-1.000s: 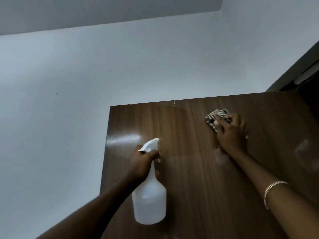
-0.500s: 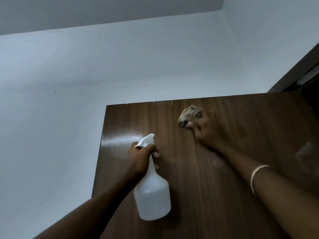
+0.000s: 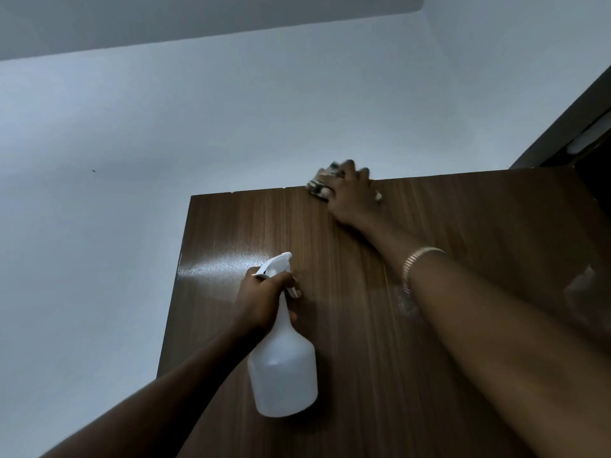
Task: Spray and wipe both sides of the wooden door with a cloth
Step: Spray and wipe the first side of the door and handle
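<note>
The dark wooden door (image 3: 446,226) fills the lower right of the head view, seen from below with its top edge visible. My right hand (image 3: 352,196) grips a patterned cloth (image 3: 318,186) and presses it against the door at its top edge. A white spray bottle (image 3: 282,365) hangs in front of the door's left half. My left hand (image 3: 263,297) grips its neck below the white trigger head, which points up and right. A glossy wet patch shines on the door just left of the nozzle.
A pale wall (image 3: 132,193) rises behind and left of the door, meeting the ceiling (image 3: 165,21) at the top. The dark door frame (image 3: 568,127) with a white fitting runs up the right edge. A gold bracelet (image 3: 416,262) sits on my right wrist.
My right hand has swept the cloth left across the door and then up to its top edge. The spray bottle has stayed about where it was in my left hand.
</note>
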`<state>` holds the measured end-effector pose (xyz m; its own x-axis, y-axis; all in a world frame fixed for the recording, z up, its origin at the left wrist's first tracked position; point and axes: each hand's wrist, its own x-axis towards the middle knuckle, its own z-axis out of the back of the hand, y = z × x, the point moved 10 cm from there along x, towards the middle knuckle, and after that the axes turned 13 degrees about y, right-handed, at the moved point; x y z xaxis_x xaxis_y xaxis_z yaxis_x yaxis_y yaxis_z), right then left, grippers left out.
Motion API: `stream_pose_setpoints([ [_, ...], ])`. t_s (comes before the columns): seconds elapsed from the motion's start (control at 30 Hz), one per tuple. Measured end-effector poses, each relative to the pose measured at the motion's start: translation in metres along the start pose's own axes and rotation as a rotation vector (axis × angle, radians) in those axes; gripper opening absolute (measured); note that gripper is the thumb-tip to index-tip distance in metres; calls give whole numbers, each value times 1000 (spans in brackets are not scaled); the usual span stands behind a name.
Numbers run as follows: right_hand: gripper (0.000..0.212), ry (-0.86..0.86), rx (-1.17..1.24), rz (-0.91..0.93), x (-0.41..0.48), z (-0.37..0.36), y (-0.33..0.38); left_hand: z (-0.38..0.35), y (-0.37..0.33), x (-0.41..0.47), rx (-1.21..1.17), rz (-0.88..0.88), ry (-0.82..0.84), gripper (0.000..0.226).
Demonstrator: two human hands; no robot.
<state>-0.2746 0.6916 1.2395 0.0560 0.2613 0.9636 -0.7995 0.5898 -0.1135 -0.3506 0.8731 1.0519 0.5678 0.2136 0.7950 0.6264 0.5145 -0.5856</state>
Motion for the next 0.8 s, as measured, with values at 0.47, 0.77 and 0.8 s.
stream_pose_setpoints([
  [0.47,31,-227,100,-236,-98,67,-215,-66,-16,-10,-70,-37,207,31],
  [0.77,31,87,22,160,-179,41,-197,-190,-39,-11,-257,-62,347,33],
  [0.8,33,11,50,47,-183,56,-229,-198,-40,-11,-248,-55,360,31],
])
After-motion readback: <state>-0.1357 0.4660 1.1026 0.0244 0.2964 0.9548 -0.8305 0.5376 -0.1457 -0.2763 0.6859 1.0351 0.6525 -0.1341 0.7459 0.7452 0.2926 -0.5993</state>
